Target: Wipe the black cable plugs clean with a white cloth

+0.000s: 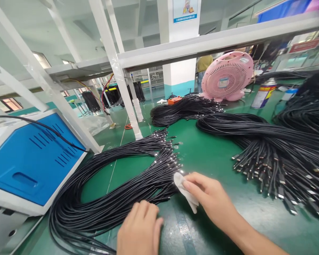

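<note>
The white cloth [189,197], soft and folded, is pinched by the right hand [212,194], just beside the shiny ends of a curved black cable bundle [122,198]. The left hand [139,226] has fingers together; its grip I cannot tell. Green table [193,147] shows between bundles; a blue-sided machine [42,152] bounds the left, a pink fan [227,79] the back.

black cables [138,180], white cloth [186,194], green tabletop [193,148], pink fan [224,78]
</note>
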Demonstrator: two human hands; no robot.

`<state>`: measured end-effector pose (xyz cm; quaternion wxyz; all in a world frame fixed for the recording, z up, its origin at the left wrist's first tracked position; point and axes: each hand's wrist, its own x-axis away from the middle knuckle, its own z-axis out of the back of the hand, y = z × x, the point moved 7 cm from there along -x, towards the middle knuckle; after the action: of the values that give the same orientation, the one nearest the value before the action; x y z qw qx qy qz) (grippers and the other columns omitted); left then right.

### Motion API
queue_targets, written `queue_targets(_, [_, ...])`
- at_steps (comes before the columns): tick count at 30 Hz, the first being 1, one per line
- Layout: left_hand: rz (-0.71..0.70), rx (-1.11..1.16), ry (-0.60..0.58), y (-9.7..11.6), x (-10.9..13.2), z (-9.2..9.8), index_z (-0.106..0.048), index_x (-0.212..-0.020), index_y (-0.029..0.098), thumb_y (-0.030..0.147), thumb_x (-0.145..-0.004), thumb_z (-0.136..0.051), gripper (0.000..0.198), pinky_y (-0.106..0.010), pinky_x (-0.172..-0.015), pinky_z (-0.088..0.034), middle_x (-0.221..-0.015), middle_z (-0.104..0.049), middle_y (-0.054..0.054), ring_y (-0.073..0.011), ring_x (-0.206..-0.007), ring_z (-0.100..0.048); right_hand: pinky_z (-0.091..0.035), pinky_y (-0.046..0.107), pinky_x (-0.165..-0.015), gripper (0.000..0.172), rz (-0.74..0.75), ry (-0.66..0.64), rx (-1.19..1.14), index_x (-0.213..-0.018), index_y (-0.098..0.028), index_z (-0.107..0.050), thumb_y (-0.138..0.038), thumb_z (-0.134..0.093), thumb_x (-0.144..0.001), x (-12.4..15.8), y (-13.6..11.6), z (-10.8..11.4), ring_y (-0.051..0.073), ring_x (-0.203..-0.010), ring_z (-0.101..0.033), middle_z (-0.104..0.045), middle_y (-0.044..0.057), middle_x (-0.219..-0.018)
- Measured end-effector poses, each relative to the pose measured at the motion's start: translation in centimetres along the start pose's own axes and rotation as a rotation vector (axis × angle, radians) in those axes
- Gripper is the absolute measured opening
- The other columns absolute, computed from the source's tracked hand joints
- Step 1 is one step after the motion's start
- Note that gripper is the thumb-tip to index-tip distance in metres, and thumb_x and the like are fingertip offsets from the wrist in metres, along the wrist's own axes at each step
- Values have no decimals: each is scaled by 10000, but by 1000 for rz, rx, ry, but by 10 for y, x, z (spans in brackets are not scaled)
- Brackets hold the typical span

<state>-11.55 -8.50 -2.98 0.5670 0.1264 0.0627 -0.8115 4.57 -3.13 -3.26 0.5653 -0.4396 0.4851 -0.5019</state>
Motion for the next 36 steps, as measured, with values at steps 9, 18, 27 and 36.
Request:
queue_targets(9, [153, 27, -229, -8, -10, -5, -569, -758, 174, 166, -777, -509, 64, -354, -695, -367, -827, -558, -52, -231, -801, -496, -325, 232, -465, 240, -100, 89, -268, -717, -161, -620, -395, -594, -758, 1, -15, 23, 110, -507, -439, -536, -4, -591])
queue_targets(18, [167, 409, -342, 5, -29, 1, -509, -745, 211, 86, -760, -387, 175, -225, -591, -369, -710, -552, 35, -121, -663, -522, -340, 236, -485, 222, -63, 143, -227, -721, -165, -667, -384, -633, -738, 20, -23, 34, 124, -545, -456, -577, 17, -619])
queue_targets(27, [158, 885, -368, 17, -66, 26, -595, -898, 241, 275, -784, -495, 156, -218, -644, -401, -748, -574, 38, -118, -693, -516, -328, 209, -495, 304, -121, 242, -399, -810, -129, -651, -425, -635, -741, 16, 8, 31, 111, -571, -422, -509, -2, -614])
queue_targets(36, [181, 1037, -357, 8, -72, 3, -620, -924, 177, 351, -796, -453, 273, -203, -542, -388, -706, -542, -4, -117, -614, -476, -378, 249, -656, 289, -57, 144, -394, -830, -127, -681, -399, -598, -777, 9, 6, 16, 158, -718, -481, -588, 43, -741])
